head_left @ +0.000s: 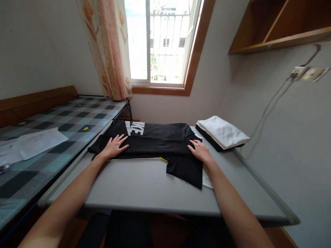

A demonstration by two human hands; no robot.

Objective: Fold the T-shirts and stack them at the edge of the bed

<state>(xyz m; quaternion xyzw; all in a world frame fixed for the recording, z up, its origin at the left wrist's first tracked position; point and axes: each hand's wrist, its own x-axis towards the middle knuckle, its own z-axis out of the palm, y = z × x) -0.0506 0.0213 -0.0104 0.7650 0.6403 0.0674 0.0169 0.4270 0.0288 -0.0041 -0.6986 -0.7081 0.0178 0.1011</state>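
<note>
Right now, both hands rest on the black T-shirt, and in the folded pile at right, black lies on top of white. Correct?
Not quite: the head view shows the white folded garment on top, the black folded garment beneath. The left hand and right hand do rest on the black T-shirt.

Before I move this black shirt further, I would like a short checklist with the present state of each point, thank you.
1. Left hand flat on the black shirt: ok, fingers spread on the folded part.
2. Right hand on the shirt: ok, near the opposite end.
3. Near sleeve folded in: not ok, it sticks out toward you over the table.
4. White fabric covered by the shirt: not ok, it shows past the edge beside the sleeve.
5. Underside free of creases: cannot tell, hidden.
6. Folded pile clear of the shirt: cannot tell; it lies close beside it.
</note>
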